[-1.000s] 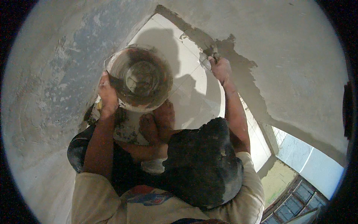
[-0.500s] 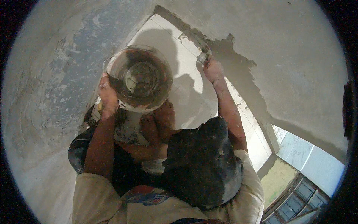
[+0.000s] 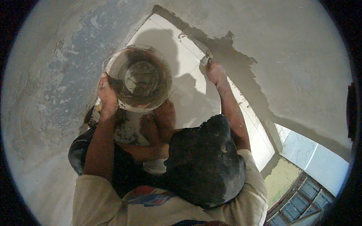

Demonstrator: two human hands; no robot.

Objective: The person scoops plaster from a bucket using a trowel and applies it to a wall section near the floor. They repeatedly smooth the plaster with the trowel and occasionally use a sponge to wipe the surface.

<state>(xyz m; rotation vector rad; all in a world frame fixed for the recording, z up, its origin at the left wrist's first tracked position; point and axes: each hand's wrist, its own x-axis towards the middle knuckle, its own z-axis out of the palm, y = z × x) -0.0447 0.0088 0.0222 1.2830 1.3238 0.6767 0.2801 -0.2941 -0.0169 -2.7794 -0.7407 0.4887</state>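
Note:
My left hand (image 3: pixel 107 92) grips the left side of a round bucket (image 3: pixel 158 94) with grey, wet mortar (image 3: pixel 135 79) inside, held just above my bare feet (image 3: pixel 162 120). My right hand (image 3: pixel 217 73) is closed on a small metal trowel (image 3: pixel 206 60), whose blade is at the edge of the white tiles (image 3: pixel 181 56), beside a dark, damp band of mortar (image 3: pixel 241 64) along the base of the right wall. The trowel's handle is mostly hidden by my fingers.
A grey, patchy plastered wall (image 3: pixel 60 83) rises on the left, and another plastered wall (image 3: pixel 301 75) on the right, meeting at a corner at the top. At the lower right are pale blue panels (image 3: pixel 328 162), a yellow-green wall patch (image 3: pixel 283 177) and a paned window (image 3: pixel 305 192).
My right hand and the trowel have shifted slightly left along the tile edge from a second ago. My left hand still holds the bucket, which has barely moved.

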